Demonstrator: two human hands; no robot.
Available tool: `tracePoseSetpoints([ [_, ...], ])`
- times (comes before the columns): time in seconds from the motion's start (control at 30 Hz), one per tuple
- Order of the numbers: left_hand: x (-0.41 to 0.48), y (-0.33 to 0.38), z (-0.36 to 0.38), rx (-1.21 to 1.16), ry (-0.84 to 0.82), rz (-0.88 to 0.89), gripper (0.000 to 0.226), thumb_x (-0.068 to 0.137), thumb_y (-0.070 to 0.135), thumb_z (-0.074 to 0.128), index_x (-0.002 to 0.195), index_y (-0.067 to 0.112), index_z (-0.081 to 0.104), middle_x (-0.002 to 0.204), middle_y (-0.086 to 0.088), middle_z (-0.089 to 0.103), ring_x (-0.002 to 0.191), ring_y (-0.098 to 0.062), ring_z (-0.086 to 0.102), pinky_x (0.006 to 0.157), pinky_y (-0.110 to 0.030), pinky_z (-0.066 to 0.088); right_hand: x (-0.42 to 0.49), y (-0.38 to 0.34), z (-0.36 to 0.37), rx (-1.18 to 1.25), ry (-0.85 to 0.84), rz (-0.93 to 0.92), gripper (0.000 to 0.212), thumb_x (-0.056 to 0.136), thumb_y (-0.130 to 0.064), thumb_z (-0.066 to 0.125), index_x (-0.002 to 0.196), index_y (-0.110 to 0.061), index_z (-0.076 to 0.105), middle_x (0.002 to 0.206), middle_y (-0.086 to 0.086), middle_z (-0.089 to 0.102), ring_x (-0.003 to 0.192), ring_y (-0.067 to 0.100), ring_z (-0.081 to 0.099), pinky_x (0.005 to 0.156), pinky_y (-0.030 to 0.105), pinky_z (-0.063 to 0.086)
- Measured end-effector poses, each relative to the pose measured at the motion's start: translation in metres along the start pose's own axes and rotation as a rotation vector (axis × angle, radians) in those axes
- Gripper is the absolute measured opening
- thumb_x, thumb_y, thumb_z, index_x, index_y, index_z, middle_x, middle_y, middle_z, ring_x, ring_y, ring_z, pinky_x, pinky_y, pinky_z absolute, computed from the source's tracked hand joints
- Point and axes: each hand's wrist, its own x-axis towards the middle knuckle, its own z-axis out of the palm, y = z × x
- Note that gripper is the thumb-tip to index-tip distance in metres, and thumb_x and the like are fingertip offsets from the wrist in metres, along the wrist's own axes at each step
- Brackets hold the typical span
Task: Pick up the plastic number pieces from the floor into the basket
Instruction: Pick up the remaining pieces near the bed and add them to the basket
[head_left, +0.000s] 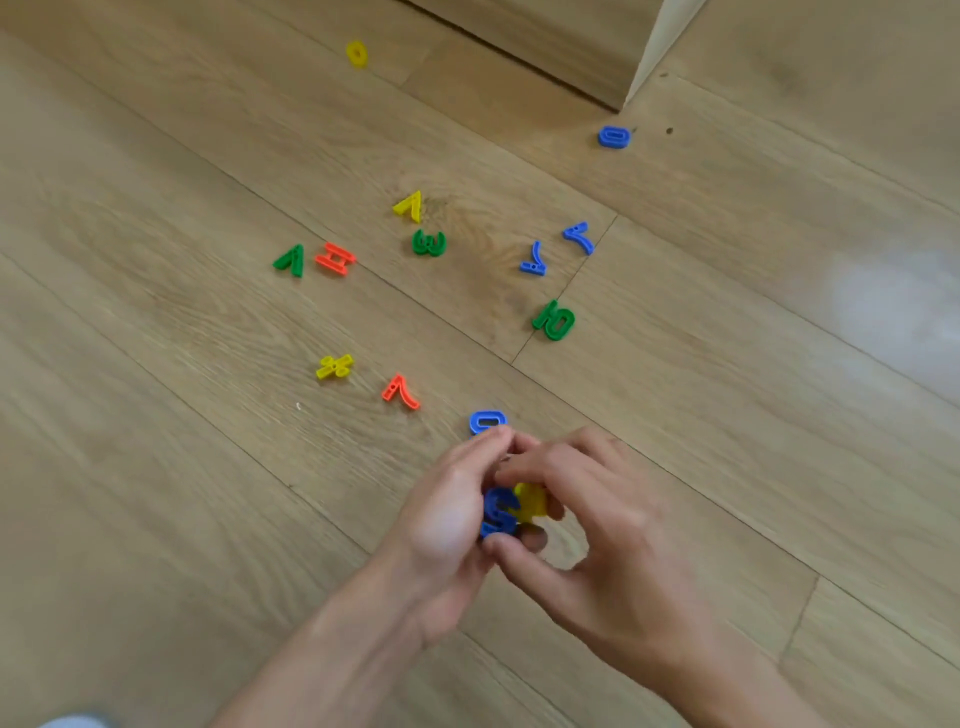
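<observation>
The person's left hand (447, 519) and right hand (602, 530) meet low in the middle of the view, above the pale wooden plank floor (156, 415), their fingertips touching. Both have curled fingers. The left hand cups a dark blue plastic number piece shaped like a 5 (500, 512). The right hand's fingers and thumb close round a yellow plastic piece (531, 501) pressed against the blue one; its shape is hidden.

The other pieces lie scattered flat on the floor beyond the hands. A blue plastic zero (487, 422) sits just past the fingertips. To its left lie a red plastic seven (400, 392) and a yellow plastic sign piece (335, 366). Farther out are a green plastic six-or-nine (554, 320), a blue plastic one (533, 260) and a blue plastic seven (579, 237). A green plastic three (429, 243) lies just below a yellow plastic seven (409, 206). A red plastic equals-like piece (335, 258) lies beside a green plastic seven (289, 260). Well apart, a second blue zero (614, 137) lies near the corner of a wooden cabinet (545, 47), and a yellow plastic zero (357, 53) lies at the top.
</observation>
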Motion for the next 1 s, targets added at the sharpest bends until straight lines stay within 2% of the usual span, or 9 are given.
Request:
tracePoseSetpoints([
  [0.1, 0.009, 0.004, -0.010, 0.073, 0.169, 0.132, 0.028, 0.100, 0.027, 0.044, 0.076, 0.014, 0.050, 0.054, 0.002, 0.042, 0.044, -0.009, 0.037, 0.035, -0.018, 0.025, 0.000, 0.014, -0.011, 0.062, 0.049, 0.060, 0.036, 0.080, -0.038, 0.078, 0.109, -0.020, 0.064, 0.105, -0.014, 0.061, 0.100, 0.007, 0.059, 0.085, 0.022, 0.045],
  [0.17, 0.014, 0.003, -0.026, 0.555, 0.319, 0.405, 0.035, 0.098, 0.036, 0.050, 0.072, 0.012, 0.047, 0.052, 0.002, 0.041, 0.044, -0.014, 0.036, 0.040, -0.027, 0.030, 0.000, 0.033, -0.023, -0.043, 0.108, 0.195, 0.031, 0.083, -0.037, 0.075, 0.108, -0.022, 0.064, 0.105, -0.014, 0.057, 0.099, 0.002, 0.057, 0.082, 0.011, 0.040],
  [0.27, 0.018, -0.001, -0.049, 1.395, 0.447, 0.609, 0.036, 0.085, 0.054, 0.059, 0.080, 0.019, 0.053, 0.057, 0.005, 0.047, 0.056, -0.023, 0.051, 0.052, -0.037, 0.039, -0.003, 0.059, -0.026, -0.317, -0.012, 0.338, 0.025, 0.087, -0.039, 0.067, 0.107, -0.025, 0.063, 0.103, -0.012, 0.053, 0.093, 0.011, 0.059, 0.077, 0.028, 0.047],
  [0.43, 0.022, -0.015, -0.045, 1.690, 0.521, 0.522, 0.037, 0.082, 0.055, 0.059, 0.104, 0.028, 0.048, 0.096, 0.005, 0.062, 0.080, -0.028, 0.067, 0.057, -0.036, 0.047, -0.004, 0.070, -0.015, -0.384, -0.051, 0.294, 0.011, 0.087, -0.026, 0.068, 0.097, -0.023, 0.063, 0.092, -0.008, 0.055, 0.083, 0.017, 0.059, 0.068, 0.039, 0.052],
  [0.57, 0.021, -0.013, -0.051, 1.559, 0.504, 0.652, 0.026, 0.087, 0.047, 0.057, 0.098, 0.024, 0.053, 0.094, 0.006, 0.060, 0.078, -0.026, 0.065, 0.060, -0.038, 0.049, -0.002, 0.075, -0.016, -0.430, -0.070, 0.257, 0.009, 0.087, -0.026, 0.069, 0.093, -0.023, 0.063, 0.086, -0.008, 0.058, 0.080, 0.018, 0.056, 0.065, 0.034, 0.046],
  [0.63, 0.018, -0.006, -0.053, 1.376, 0.479, 0.639, 0.022, 0.084, 0.043, 0.063, 0.086, 0.023, 0.056, 0.083, 0.009, 0.059, 0.070, -0.009, 0.059, 0.063, -0.028, 0.047, -0.001, 0.076, -0.018, -0.477, -0.095, 0.209, 0.009, 0.087, -0.026, 0.070, 0.092, -0.021, 0.064, 0.084, -0.007, 0.059, 0.079, 0.019, 0.053, 0.065, 0.033, 0.043],
  [0.7, 0.016, -0.001, -0.053, 1.069, 0.462, 0.550, 0.018, 0.076, 0.037, 0.067, 0.078, 0.021, 0.058, 0.075, 0.008, 0.063, 0.060, -0.001, 0.052, 0.057, -0.017, 0.038, 0.000, 0.079, -0.020, -0.448, -0.106, 0.167, 0.012, 0.086, -0.023, 0.074, 0.094, -0.019, 0.066, 0.082, -0.008, 0.058, 0.077, 0.018, 0.053, 0.068, 0.033, 0.043],
  [0.83, 0.013, 0.000, -0.047, 0.235, 0.210, 0.231, 0.009, 0.082, 0.007, 0.047, 0.085, 0.013, 0.053, 0.072, -0.012, 0.063, 0.038, -0.009, 0.025, 0.041, -0.019, 0.019, 0.005, 0.079, -0.022, -0.319, -0.170, 0.189, 0.020, 0.081, -0.016, 0.079, 0.098, -0.021, 0.070, 0.079, -0.013, 0.056, 0.073, 0.009, 0.055, 0.066, 0.017, 0.041],
  [1.0, 0.017, -0.009, -0.036, -0.032, 0.040, 0.047, 0.026, 0.092, 0.027, 0.040, 0.090, 0.011, 0.061, 0.072, -0.006, 0.053, 0.039, -0.008, 0.029, 0.037, -0.017, 0.019, 0.021, 0.053, -0.021, 0.362, -0.086, 0.331, 0.017, 0.077, -0.018, 0.085, 0.085, -0.028, 0.075, 0.074, -0.004, 0.064, 0.068, 0.014, 0.058, 0.067, 0.026, 0.049],
])
